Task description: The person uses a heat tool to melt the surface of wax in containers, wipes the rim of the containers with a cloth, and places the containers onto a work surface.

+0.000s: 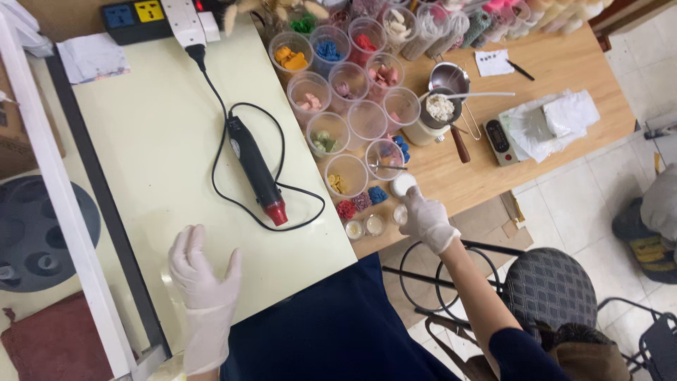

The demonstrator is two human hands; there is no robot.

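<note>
A heat gun (255,171) lies mid-desk; plastic cups (347,92) crowd its right edge; a power strip (151,15) sits at the far edge.

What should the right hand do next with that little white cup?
Probably lift the small white cup clear. The right hand already touches it at the wooden table edge, tiny jars crowd beside it, and the left hand rests flat, empty.

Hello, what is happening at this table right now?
A person in white gloves works at a craft table. The right hand reaches to a small white round container near the wooden table's edge, beside clear cups of coloured pieces. The left hand rests flat and empty on the pale board. A black heat gun with a red tip lies there untouched.
</note>
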